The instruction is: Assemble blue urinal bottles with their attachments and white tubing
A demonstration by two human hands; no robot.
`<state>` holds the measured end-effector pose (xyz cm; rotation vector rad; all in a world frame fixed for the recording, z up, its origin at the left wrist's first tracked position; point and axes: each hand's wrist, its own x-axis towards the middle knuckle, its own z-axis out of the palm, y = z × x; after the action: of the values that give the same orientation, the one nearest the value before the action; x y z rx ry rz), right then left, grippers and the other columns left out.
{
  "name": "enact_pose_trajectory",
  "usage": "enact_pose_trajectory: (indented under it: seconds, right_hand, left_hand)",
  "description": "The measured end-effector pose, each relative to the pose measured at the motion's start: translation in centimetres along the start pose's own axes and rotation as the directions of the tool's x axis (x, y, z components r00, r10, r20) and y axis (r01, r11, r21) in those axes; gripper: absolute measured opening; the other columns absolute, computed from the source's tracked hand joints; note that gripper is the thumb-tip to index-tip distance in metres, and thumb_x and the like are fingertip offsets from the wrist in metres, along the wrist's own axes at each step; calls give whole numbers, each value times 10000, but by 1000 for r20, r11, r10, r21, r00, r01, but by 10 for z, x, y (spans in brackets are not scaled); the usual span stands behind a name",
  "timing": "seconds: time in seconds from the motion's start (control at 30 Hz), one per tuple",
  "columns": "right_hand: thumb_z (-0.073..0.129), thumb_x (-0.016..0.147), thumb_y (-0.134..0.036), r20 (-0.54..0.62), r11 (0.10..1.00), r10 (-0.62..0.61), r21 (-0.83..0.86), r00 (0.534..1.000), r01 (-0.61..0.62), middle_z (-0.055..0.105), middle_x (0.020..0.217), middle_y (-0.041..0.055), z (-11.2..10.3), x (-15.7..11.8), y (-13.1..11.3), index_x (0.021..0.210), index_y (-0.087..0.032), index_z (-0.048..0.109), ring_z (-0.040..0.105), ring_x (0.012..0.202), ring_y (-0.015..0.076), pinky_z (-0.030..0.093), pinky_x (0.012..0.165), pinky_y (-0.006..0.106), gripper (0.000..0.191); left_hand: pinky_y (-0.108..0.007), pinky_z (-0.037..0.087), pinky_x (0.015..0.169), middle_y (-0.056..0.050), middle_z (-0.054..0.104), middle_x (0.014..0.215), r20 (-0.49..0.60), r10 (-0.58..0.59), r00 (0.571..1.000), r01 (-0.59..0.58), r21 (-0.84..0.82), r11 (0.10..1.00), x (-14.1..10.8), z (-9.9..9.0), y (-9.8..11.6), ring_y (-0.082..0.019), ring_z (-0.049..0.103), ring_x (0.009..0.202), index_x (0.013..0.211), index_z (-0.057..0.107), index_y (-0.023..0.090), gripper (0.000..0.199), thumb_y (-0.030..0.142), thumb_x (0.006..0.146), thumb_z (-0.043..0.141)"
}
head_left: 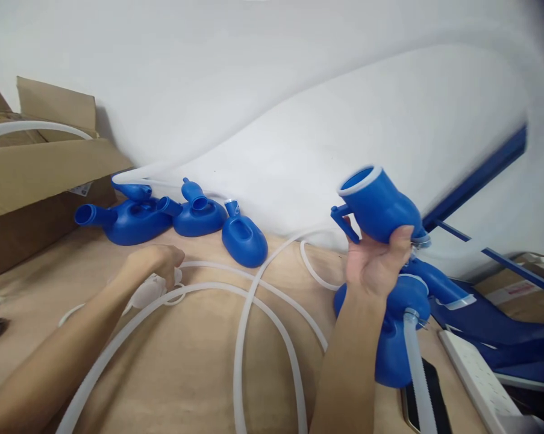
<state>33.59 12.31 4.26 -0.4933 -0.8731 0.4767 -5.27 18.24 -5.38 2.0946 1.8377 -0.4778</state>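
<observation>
1 handled blue plastic cup (384, 202), clasped in my right hand (371, 270): likely light, stiff; hold mid-body. Left hand (158, 260): grip unclear.

A cardboard box (32, 187) is sitting on the left of the surface (185, 361). Three urinal bottles (202, 221) are resting to its right, by the wall (208, 72), with tubes (239, 355) lying in front. Further right, a phone (440, 398) is lying between another bottle (391, 355) and a power strip (477, 377).

L hand (158, 262)—part hidden, upper tube (434, 41)—blurred
</observation>
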Motion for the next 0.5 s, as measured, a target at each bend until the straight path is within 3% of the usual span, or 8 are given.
enact_pose_trajectory:
  seconds: [0.07, 0.17, 0.3, 0.5]
  right_hand:
    - [785, 771, -587, 6, 999, 33, 7, 999, -33, 666, 1316, 66, 0, 0, 5, 1180, -292, 667, 673, 1207, 302, 628, 917, 574, 518]
    - [790, 755, -619, 61, 986, 165, 15, 984, -166, 677, 1308, 83, -3, 0, 11, 1180, -275, 666, 693, 1170, 301, 634, 908, 570, 561]
    - [742, 790, -665, 143, 936, 350, -13, 926, -352, 708, 1273, 92, -8, 1, 19, 1206, -272, 662, 708, 1144, 303, 640, 902, 563, 578]
    - [725, 812, -684, 204, 875, 475, -1, 856, -485, 764, 1168, 70, -8, 2, 32, 1186, -264, 659, 752, 1051, 283, 666, 884, 516, 566]
  left_hand:
    - [-438, 555, 733, -173, 772, 1126, -6, 24, 1000, -24, -5, 1000, 5, 2, 15, -435, 721, 1023, 966, 799, 193, 594, 322, 389, 856]
    - [-474, 564, 765, -215, 767, 1076, -8, 36, 999, -36, -8, 999, 8, 2, 23, -464, 720, 981, 852, 787, 181, 464, 147, 390, 803]
    - [-490, 568, 753, -245, 752, 1056, 0, 24, 1000, -24, -32, 999, 9, 1, 16, -482, 717, 939, 873, 783, 140, 507, 102, 368, 806]
    - [-495, 574, 753, -205, 768, 981, -59, 30, 998, -35, -80, 996, 11, 7, 4, -480, 724, 902, 819, 765, 133, 489, 60, 336, 792]
